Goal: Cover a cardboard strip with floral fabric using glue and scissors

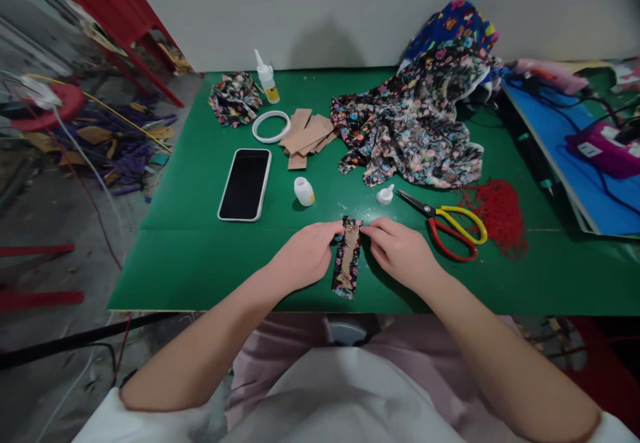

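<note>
A dark floral fabric strip (355,270) lies on the green tabletop in front of me, its edges folded in around a tan cardboard strip (351,245). Brownish patches, perhaps glue, mark the cardboard. My left hand (311,253) is closed, pinching the fabric's upper left edge. On the other side, my right hand (400,251) pinches the upper right edge between thumb and forefinger. Just beyond my hands are a small open white glue bottle (304,192) and its nozzle cap (385,195). Yellow-and-red-handled scissors (456,227) lie to the right.
Behind are a phone (245,185), a white ring (271,127), cardboard pieces (309,135), a second glue bottle (268,81) and heaped floral cloth (425,119). Red threads (496,219) lie beside the scissors. A blue board (565,149) with a glue gun (553,76) occupies the right.
</note>
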